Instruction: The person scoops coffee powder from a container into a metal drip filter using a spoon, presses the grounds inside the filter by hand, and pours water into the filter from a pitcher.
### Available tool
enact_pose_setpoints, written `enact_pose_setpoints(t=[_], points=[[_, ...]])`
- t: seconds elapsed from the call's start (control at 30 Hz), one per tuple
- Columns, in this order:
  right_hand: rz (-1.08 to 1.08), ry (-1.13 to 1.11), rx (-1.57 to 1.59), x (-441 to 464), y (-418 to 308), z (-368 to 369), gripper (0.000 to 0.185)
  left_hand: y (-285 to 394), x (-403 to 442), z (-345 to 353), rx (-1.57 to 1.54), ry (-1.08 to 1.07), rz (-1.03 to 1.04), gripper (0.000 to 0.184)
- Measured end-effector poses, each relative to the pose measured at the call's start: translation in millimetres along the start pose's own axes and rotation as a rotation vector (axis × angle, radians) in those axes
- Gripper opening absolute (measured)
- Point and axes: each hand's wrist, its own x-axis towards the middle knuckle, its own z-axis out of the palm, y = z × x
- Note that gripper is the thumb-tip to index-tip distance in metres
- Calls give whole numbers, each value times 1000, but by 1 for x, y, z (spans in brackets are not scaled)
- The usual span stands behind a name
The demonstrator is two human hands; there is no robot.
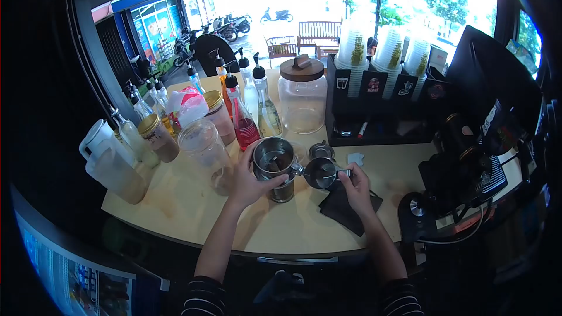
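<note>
My left hand [250, 180] is wrapped round a metal cup [274, 153] with a wide round mouth, its thumb across the near side. Beneath that hand shows a cylindrical metal part [283, 192]; whether it belongs to the same cup I cannot tell. Just to the right, a smaller metal pitcher [320, 174] is tilted with its mouth toward me. My right hand [357, 186] pinches its handle at the right side. The two vessels are close together; contact between them is unclear. A folded black cloth [349, 210] lies on the counter below the pitcher.
Pump bottles [246, 129], clear plastic jars [205, 146] and white pitchers [114, 169] stand at left. Behind are a lidded glass jar [302, 102] and a black cup holder [380, 123]. A small metal item [321, 150] sits beyond the pitcher; dark equipment [456, 169] stands right.
</note>
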Motion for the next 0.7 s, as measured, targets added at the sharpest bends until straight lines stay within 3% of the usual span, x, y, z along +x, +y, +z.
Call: enact_pose_setpoints(t=[0.4,0.7], points=[[-17,-11,225,3,0,-6,10,-17,-3,4,-113,-19,23,89],[-80,47,205,20,-20,-6,10,-7,-4,4,-142,-57,-21,93]])
